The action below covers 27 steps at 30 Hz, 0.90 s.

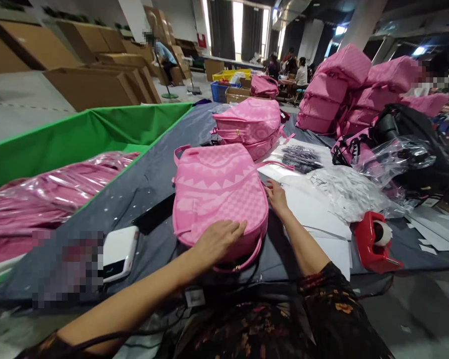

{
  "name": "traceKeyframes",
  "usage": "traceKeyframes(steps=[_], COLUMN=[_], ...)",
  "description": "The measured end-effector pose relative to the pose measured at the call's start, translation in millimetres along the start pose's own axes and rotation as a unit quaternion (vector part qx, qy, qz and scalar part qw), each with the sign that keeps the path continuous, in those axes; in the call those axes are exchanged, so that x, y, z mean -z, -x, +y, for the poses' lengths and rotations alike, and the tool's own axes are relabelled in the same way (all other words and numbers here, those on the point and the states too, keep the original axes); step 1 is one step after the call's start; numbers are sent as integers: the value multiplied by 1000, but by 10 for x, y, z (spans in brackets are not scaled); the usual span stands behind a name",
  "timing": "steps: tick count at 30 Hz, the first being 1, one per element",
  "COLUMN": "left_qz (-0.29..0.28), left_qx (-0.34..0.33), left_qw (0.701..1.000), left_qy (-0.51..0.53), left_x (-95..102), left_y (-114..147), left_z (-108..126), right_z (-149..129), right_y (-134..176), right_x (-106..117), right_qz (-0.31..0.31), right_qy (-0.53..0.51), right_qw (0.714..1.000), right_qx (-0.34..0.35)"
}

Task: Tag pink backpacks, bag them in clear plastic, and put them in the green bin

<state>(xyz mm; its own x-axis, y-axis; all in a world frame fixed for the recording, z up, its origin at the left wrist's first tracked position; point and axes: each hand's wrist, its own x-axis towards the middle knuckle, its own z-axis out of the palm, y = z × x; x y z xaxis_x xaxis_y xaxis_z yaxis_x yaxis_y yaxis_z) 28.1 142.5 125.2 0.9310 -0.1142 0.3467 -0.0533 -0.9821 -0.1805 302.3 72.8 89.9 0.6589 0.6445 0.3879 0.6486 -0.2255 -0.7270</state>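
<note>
A pink backpack (pixel 220 194) with a checkered, zigzag pattern lies flat on the grey table cover, its rounded end toward me. My left hand (pixel 222 239) rests on its near edge, fingers stretched out over the fabric. At the backpack's right side is my right hand (pixel 276 195), with its fingers apart and the fingertips close to the side seam; whether they touch it I cannot tell. Behind this backpack sits another pink backpack (pixel 249 124), with gold zipper pulls showing. A pink strap (pixel 279 163) reaches out to the right over the papers.
White papers (pixel 318 239), a plastic bag of white pieces (pixel 347 192) and a red tape dispenser (pixel 376 244) lie to the right. A white power bank (pixel 120 252) is at left. Beyond stand stacked pink backpacks (pixel 333 89) and a green-lined bin (pixel 134 122). People work farther back.
</note>
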Motion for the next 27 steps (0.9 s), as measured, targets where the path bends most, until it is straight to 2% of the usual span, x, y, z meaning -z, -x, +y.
traceKeyframes(steps=[2,4,6,8,10,12,14,18,23,25,27], left_qz=[73,132,141,81,-39,-147,-197,-215,-206,-208,-217], left_qx=[23,14,-6,-3,33,72,78,85,189,205,208], left_qw=[997,991,989,995,995,979,966,950,909,898,891], left_qy=[-4,15,37,61,90,123,149,211,310,329,340], left_x=[19,15,-24,-91,-163,-225,-271,-294,-172,-104,-77], left_y=[-47,-24,35,60,-1,-140,-304,-533,-660,-728,-831], left_z=[-32,37,203,415,603,699,687,557,467,423,411], right_z=[15,27,30,28,31,49,89,210,334,320,235], right_y=[339,833,1348,1744,1949,1984,1921,1779,1784,1834,1901], right_x=[16,51,34,-55,-174,-280,-348,-301,40,111,86], right_qz=[16,23,-17,-43,-26,7,20,6,-40,-58,-72], right_qy=[0,5,8,7,14,25,34,59,74,61,44], right_qw=[1000,998,996,994,995,997,997,994,988,985,986], right_qx=[16,54,83,102,97,77,69,92,126,148,145])
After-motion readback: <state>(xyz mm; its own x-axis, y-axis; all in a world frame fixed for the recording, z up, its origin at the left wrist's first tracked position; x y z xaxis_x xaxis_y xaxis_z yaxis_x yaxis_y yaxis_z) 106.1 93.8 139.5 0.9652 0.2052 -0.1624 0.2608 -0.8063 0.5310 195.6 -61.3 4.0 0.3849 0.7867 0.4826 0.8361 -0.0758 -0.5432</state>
